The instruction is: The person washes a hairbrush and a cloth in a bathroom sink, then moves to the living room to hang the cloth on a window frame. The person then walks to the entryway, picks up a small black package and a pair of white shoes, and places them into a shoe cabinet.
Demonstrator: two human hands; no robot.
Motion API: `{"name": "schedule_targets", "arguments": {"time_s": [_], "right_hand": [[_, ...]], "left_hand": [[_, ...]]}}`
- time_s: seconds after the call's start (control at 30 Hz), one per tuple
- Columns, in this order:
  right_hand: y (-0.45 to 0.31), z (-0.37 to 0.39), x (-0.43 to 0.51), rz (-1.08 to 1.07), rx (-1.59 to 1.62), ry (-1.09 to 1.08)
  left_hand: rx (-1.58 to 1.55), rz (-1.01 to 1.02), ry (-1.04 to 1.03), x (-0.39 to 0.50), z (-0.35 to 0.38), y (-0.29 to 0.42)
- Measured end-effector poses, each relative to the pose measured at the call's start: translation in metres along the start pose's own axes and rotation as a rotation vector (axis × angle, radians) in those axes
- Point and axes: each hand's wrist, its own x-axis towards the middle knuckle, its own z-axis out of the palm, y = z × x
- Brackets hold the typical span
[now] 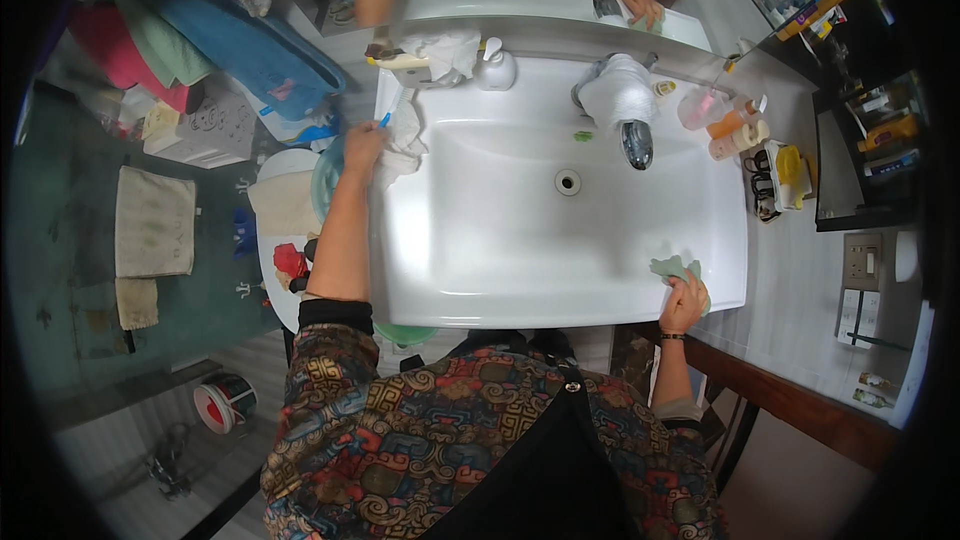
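Note:
My right hand (pixel 682 307) holds a pale green cloth (pixel 671 268) against the front right corner of a white washbasin (pixel 510 240). At the basin's left edge my left hand (pixel 365 148) holds a brush (pixel 394 109) with a blue handle end and a pale upper part. A crumpled white cloth or tissue (pixel 405 139) lies beside that hand on the rim. A chrome faucet (pixel 637 144) with a white cloth (pixel 619 90) wrapped round its body stands at the back. A small green scrap (pixel 583 136) lies in the basin, behind the drain (pixel 568 182).
A white pump bottle (pixel 496 67) stands on the back rim, and several bottles (pixel 731 141) line the back right. A glasses-filled white holder (pixel 787 176) sits at the right. Towels (pixel 232 30) hang at the upper left; a bucket (pixel 225 403) stands on the floor.

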Motion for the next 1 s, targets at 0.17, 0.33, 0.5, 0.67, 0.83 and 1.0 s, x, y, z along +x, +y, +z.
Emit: {"name": "schedule_targets", "arguments": {"time_s": [0.17,0.33,0.5,0.67,0.83,1.0], "right_hand": [[-0.002,-0.002,0.001,-0.001,-0.039,-0.014],[-0.003,-0.004,0.003,0.001,0.015,-0.037],[-0.005,-0.005,0.008,-0.053,-0.038,-0.058],[-0.008,-0.022,0.023,0.152,0.226,-0.180],[-0.035,-0.032,0.054,-0.178,-0.138,-0.036],[-0.135,0.003,0.078,-0.028,0.582,-0.254]], "left_hand": [[-0.106,0.008,0.056,-0.001,-0.001,-0.003],[-0.226,-0.166,0.092,-0.026,-0.014,-0.003],[-0.287,-0.230,0.038,-0.077,-0.033,-0.014],[-0.305,-0.241,-0.072,-0.141,-0.035,-0.009],[-0.344,-0.205,-0.299,-0.185,-0.014,0.009],[-0.277,-0.146,-0.425,-0.214,0.028,0.019]]}}
